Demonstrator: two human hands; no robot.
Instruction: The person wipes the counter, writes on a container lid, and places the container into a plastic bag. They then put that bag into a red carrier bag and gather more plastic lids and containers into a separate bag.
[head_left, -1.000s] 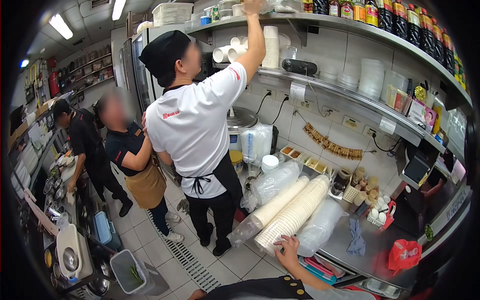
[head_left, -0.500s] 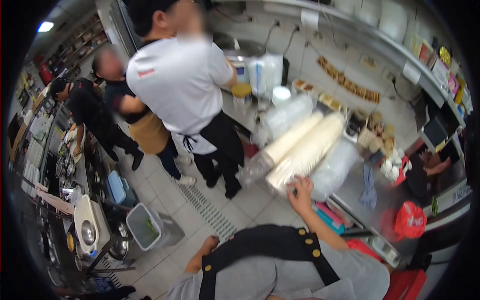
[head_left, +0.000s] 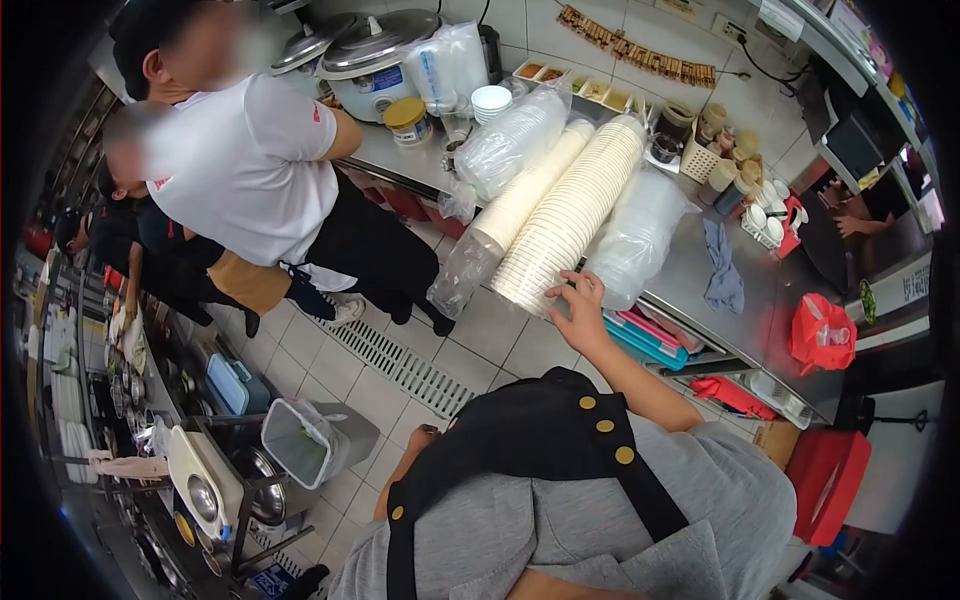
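My right hand (head_left: pixel 578 312) is at the near end of a long stack of white paper cups (head_left: pixel 575 215) in clear wrap. Its fingers are bent and apart, with the fingertips against the rim of the end cup. Beside that stack lies a second, slimmer cream-white stack (head_left: pixel 535 185), its loose plastic sleeve (head_left: pixel 465 275) hanging over the counter edge. Clear plastic containers in a bag (head_left: pixel 640 240) lie just right of my right hand. My left hand (head_left: pixel 425 437) hangs low by my side, partly behind my apron; its fingers are mostly hidden.
A person in a white shirt (head_left: pixel 250 170) stands at the counter (head_left: pixel 690 285) to the left, with co-workers behind. A grey bin (head_left: pixel 320 440) stands on the floor. A blue cloth (head_left: pixel 722 268), a red bag (head_left: pixel 822 333) and a bottle basket (head_left: pixel 698 160) are on the counter.
The view has shifted, and more of the counter shows. My right hand stays at the end of the cup stack. The co-worker in white has turned further toward the counter.
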